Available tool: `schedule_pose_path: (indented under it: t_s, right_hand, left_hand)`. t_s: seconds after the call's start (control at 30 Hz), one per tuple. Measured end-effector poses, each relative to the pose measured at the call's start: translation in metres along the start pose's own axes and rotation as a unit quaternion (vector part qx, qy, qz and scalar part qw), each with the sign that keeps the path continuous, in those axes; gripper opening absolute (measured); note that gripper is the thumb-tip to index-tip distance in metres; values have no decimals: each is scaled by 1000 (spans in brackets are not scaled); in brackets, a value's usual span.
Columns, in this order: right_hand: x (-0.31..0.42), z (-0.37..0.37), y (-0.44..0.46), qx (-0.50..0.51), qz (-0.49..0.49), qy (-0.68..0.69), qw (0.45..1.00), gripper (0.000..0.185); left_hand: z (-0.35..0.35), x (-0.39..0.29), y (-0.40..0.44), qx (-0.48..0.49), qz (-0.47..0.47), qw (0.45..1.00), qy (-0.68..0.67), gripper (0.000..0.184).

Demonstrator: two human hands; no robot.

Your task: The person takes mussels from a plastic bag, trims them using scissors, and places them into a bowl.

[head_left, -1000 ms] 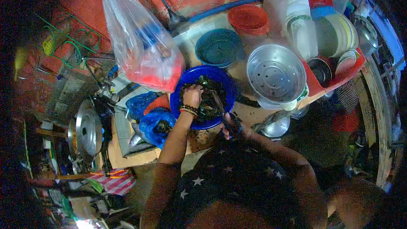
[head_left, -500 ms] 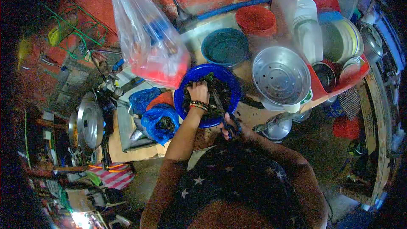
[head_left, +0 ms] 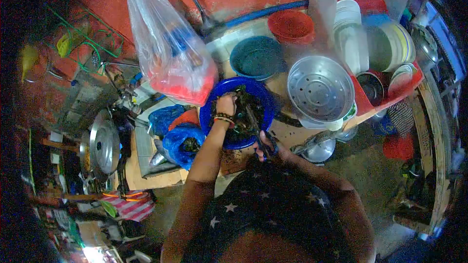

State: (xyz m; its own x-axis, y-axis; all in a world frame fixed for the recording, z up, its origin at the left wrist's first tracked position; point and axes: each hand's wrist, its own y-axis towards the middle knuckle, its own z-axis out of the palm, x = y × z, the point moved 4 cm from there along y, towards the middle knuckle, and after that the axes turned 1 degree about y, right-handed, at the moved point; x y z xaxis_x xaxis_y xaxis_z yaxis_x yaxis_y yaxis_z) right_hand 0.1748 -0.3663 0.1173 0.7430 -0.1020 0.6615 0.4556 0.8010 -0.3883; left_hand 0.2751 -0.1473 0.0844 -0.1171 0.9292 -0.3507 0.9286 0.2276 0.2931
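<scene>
A blue basin (head_left: 269, 98) in the middle holds a dark, wet mass (head_left: 242, 131) that I cannot make out clearly. Inside it on the left is my left hand (head_left: 225, 106), wearing beaded bracelets, its fingers curled down into the dark pieces. What those fingers grip is hidden. At the basin's near right rim, my right hand (head_left: 265, 148) is closed around the dark handles of scissors (head_left: 251, 117), whose blades reach over the basin toward my left hand. A blue plastic bag (head_left: 181, 147) with dark contents stands just left of the basin.
A clear bag with red contents (head_left: 183, 80) hangs at upper left. Behind the basin are a teal basin (head_left: 257, 58) and a red basin (head_left: 291, 26). To the right are a perforated metal pot (head_left: 320, 89) and a red rack (head_left: 390, 98) of dishes. A metal lid (head_left: 105, 141) stands far left.
The view has shifted slightly. My left hand has moved a little within the blue basin, while my right hand keeps its hold on the scissors at the rim.
</scene>
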Motion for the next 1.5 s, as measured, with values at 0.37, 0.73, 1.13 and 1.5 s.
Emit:
schedule_pose_path:
  t_s: [0.37,0.73,1.13,1.5]
  right_hand:
    - [-10,-11,17,44,-12,-46,998,58]
    - [-15,-6,22,55,19,-66,996,58]
    - [-25,-18,18,126,-55,39,990,57]
    - [-11,-13,27,108,-70,3,992,52]
  left_hand:
    - [-30,-11,-7,-5,-49,994,-97,9]
    - [-63,-58,-44,-89,53,987,-125,1]
    - [-53,-67,-55,-122,24,990,-60,6]
    - [-34,-54,-58,-104,4,991,-79,13]
